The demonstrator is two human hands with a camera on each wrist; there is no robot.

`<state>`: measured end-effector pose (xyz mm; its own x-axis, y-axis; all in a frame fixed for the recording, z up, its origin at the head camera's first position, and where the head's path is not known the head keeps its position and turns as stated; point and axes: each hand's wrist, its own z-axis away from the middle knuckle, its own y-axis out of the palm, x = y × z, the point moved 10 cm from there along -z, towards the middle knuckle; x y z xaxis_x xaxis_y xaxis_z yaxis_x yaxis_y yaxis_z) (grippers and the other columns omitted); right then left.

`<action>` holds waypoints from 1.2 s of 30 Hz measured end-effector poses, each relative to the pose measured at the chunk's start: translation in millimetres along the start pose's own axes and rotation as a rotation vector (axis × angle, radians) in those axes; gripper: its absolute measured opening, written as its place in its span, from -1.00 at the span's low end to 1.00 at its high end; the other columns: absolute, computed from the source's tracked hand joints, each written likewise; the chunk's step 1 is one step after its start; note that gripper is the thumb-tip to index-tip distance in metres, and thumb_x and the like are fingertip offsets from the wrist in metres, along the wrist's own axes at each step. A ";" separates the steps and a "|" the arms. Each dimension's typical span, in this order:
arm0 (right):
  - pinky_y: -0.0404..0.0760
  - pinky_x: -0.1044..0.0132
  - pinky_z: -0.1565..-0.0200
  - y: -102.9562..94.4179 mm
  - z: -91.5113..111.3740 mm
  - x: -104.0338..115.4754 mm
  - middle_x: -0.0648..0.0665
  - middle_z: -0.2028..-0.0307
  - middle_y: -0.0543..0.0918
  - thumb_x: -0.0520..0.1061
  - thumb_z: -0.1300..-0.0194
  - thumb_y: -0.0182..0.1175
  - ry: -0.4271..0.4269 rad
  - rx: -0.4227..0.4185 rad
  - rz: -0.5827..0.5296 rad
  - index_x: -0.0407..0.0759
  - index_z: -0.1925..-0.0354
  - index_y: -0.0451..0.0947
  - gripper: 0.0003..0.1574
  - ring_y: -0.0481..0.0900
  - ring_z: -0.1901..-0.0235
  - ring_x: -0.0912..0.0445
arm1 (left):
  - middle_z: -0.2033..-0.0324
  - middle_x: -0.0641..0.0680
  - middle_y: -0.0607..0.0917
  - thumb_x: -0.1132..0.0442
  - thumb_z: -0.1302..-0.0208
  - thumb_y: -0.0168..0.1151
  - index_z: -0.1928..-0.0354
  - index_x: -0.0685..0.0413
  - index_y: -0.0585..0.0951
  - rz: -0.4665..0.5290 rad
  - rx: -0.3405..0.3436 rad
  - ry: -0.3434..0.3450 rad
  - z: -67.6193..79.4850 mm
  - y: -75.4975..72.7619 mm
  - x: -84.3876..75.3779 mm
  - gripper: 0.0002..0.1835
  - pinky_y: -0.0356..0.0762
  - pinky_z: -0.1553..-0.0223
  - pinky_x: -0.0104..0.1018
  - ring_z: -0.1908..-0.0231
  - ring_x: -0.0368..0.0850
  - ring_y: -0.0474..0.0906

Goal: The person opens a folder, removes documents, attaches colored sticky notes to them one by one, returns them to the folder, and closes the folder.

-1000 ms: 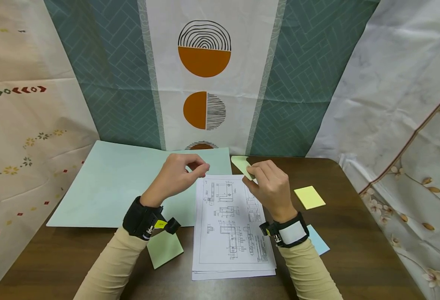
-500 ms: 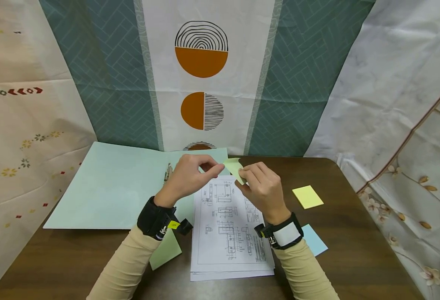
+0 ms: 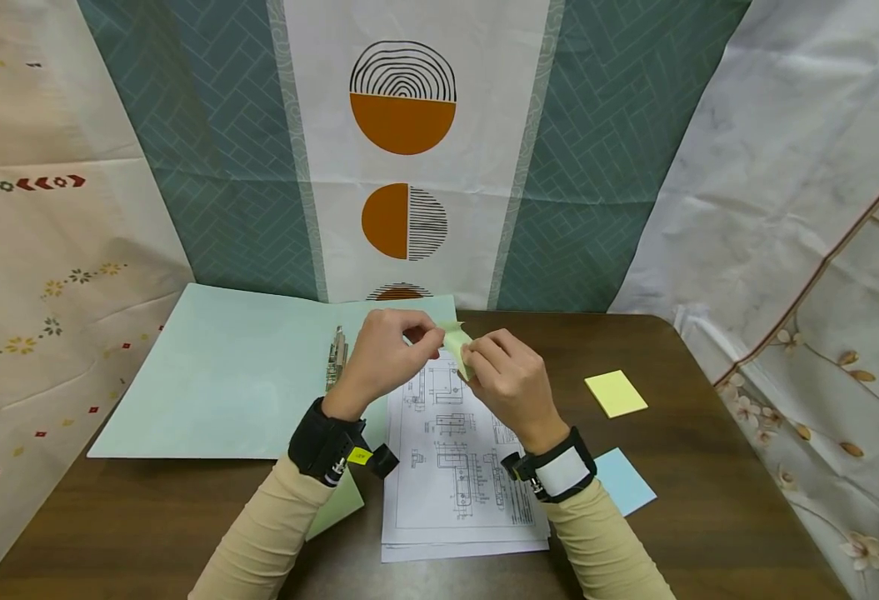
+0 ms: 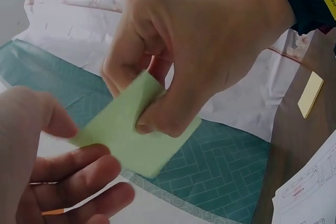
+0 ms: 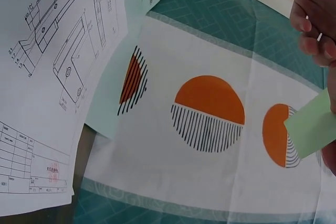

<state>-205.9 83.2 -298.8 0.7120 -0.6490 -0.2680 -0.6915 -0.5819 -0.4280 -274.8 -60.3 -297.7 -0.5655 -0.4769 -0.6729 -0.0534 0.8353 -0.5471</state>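
Observation:
A light green sticky note (image 3: 457, 343) is held up over the top of a stack of drawing sheets (image 3: 450, 467). My right hand (image 3: 510, 379) pinches it between thumb and fingers; in the left wrist view the thumb presses on the note's face (image 4: 121, 135) and bends it slightly. My left hand (image 3: 390, 358) has its thumb and index finger at the note's near corner, pinching it, with the other fingers loosely curled below. In the right wrist view the note (image 5: 315, 127) shows at the right edge, partly cut off.
A pale green folder (image 3: 222, 383) with a metal clip (image 3: 337, 358) lies spread behind the sheets. A yellow sticky note pad (image 3: 616, 393) and a blue one (image 3: 625, 483) lie right of the stack. Another green pad (image 3: 337, 504) is partly behind the left wrist. Patterned cloth hangs behind the table.
My left hand has moved right to the note and taken its corner. My right hand has brought the green note left and slightly down. The folder's clip has come into view.

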 end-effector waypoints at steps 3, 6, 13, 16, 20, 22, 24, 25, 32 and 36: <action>0.80 0.23 0.27 -0.9 -0.6 0.1 -0.14 0.39 0.79 -0.45 -0.10 0.62 0.008 -0.006 -0.011 -0.30 0.37 0.78 -0.80 0.72 0.32 -0.03 | 0.51 0.06 0.84 0.33 -0.44 0.21 0.35 0.13 0.87 -0.013 -0.026 0.005 0.7 -1.9 -0.3 -0.72 0.57 0.28 -0.30 0.42 -0.09 0.72; 0.81 0.23 0.25 -1.3 -1.1 -0.3 -0.14 0.39 0.79 -0.47 -0.03 0.64 0.013 -0.006 -0.013 -0.31 0.35 0.78 -0.76 0.72 0.31 -0.03 | 0.53 0.06 0.83 0.34 -0.41 0.20 0.37 0.15 0.86 -0.026 -0.036 0.018 1.0 -3.0 -1.2 -0.72 0.57 0.28 -0.30 0.44 -0.11 0.71; 0.84 0.19 0.21 -2.8 -0.6 -1.4 -0.16 0.37 0.81 -0.45 0.06 0.73 0.014 -0.004 -0.015 -0.31 0.31 0.80 -0.66 0.73 0.30 -0.06 | 0.54 0.05 0.82 0.35 -0.40 0.18 0.37 0.21 0.85 -0.027 -0.020 0.032 1.0 -2.6 -1.1 -0.72 0.55 0.30 -0.32 0.46 -0.14 0.69; 0.85 0.19 0.21 -4.7 -0.7 -4.2 -0.18 0.34 0.82 -0.46 0.04 0.72 0.029 -0.004 -0.039 -0.32 0.26 0.81 -0.64 0.74 0.30 -0.06 | 0.54 0.06 0.82 0.36 -0.40 0.18 0.39 0.19 0.85 -0.022 -0.021 0.036 1.2 -4.3 -1.9 -0.71 0.54 0.31 -0.33 0.46 -0.12 0.70; 0.86 0.16 0.18 -9.1 -2.2 -10.5 -0.23 0.26 0.80 -0.44 0.00 0.73 0.061 -0.008 -0.082 -0.35 0.15 0.80 -0.58 0.75 0.28 -0.07 | 0.54 0.08 0.84 0.37 -0.41 0.18 0.38 0.18 0.85 -0.027 -0.037 0.040 1.6 -9.4 -2.0 -0.72 0.53 0.33 -0.36 0.44 -0.05 0.74; 0.88 0.13 0.16 -11.8 -3.2 -14.1 -0.25 0.23 0.79 -0.41 0.03 0.76 0.082 -0.016 -0.097 -0.37 0.10 0.80 -0.51 0.76 0.25 -0.09 | 0.52 0.09 0.84 0.38 -0.42 0.19 0.37 0.18 0.85 -0.028 -0.050 0.036 1.8 -13.4 -0.8 -0.72 0.54 0.35 -0.37 0.44 -0.03 0.76; 0.89 0.10 0.14 -14.6 -4.1 -17.6 -0.27 0.20 0.80 -0.39 0.02 0.76 0.103 -0.019 -0.102 -0.39 0.06 0.80 -0.48 0.76 0.22 -0.11 | 0.50 0.10 0.85 0.38 -0.42 0.19 0.37 0.17 0.84 -0.027 -0.061 0.025 1.9 -17.4 1.6 -0.72 0.58 0.34 -0.37 0.43 -0.03 0.77; 0.89 0.09 0.13 -16.2 -4.4 -19.7 -0.28 0.20 0.80 -0.40 0.01 0.75 0.116 -0.023 -0.103 -0.39 0.05 0.80 -0.49 0.76 0.20 -0.12 | 0.50 0.10 0.85 0.38 -0.42 0.18 0.38 0.16 0.84 -0.025 -0.066 0.019 2.1 -19.5 2.6 -0.72 0.59 0.33 -0.36 0.42 -0.04 0.77; 0.87 0.04 0.15 -24.7 -1.4 -43.1 -0.33 0.21 0.81 -0.51 -0.21 0.47 0.256 -0.035 -0.027 -0.42 0.03 0.82 -0.68 0.79 0.22 -0.15 | 0.45 0.13 0.87 0.39 -0.45 0.18 0.39 0.16 0.81 -0.020 -0.079 -0.028 4.1 -34.5 14.6 -0.72 0.65 0.29 -0.33 0.39 -0.02 0.78; 0.87 -0.02 0.18 -29.0 3.0 -59.1 -0.36 0.21 0.81 -0.52 -0.27 0.41 0.357 -0.054 -0.027 -0.45 0.05 0.82 -0.73 0.80 0.22 -0.19 | 0.47 0.13 0.86 0.38 -0.47 0.19 0.39 0.15 0.82 -0.033 -0.103 -0.062 6.7 -44.5 22.3 -0.72 0.58 0.35 -0.33 0.38 -0.01 0.76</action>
<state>-227.6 139.9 -273.1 0.6490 -0.7580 0.0652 -0.6855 -0.6198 -0.3819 -279.6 -109.9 -291.7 -0.5101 -0.5176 -0.6869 -0.1566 0.8412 -0.5175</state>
